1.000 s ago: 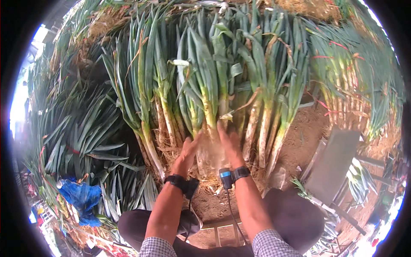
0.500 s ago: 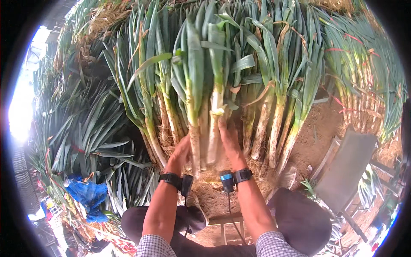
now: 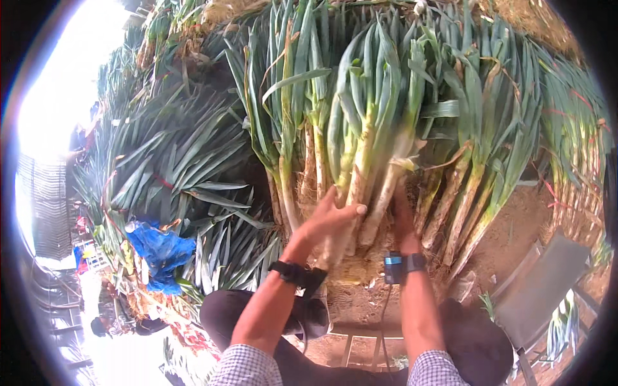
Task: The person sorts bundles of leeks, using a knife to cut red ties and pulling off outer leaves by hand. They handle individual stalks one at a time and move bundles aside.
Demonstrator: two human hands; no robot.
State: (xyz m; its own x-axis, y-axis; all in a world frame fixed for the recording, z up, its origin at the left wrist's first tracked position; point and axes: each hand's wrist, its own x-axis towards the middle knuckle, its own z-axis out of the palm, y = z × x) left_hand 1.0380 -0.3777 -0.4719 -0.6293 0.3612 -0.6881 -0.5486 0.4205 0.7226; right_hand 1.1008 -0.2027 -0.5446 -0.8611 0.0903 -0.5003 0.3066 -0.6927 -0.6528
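Observation:
A thick bunch of big green onions (image 3: 358, 161) stands upright before me, white stalks down and long green leaves up. My left hand (image 3: 327, 222) is closed round pale stalks at the left of the bunch, its thumb lying across the front of them. My right hand (image 3: 403, 215) is at the right side of the same stalks, blurred and partly behind them, so its fingers are hidden. Dark straps with small devices sit on both wrists. More green onions (image 3: 463, 186) lean to the right of my right hand, roots on the soil.
Heaped green onions (image 3: 187, 154) lie at the left, with a crumpled blue plastic sheet (image 3: 161, 254) below. Tied bundles (image 3: 576, 167) with red strings stand at the far right. A grey board-like panel (image 3: 544, 296) slants near my right knee. Brown soil (image 3: 360, 305) shows between my legs.
The view has swung left, so the scene sits farther right. My left hand now has its thumb across the stalks in front; the right hand has slipped farther behind the stalks.

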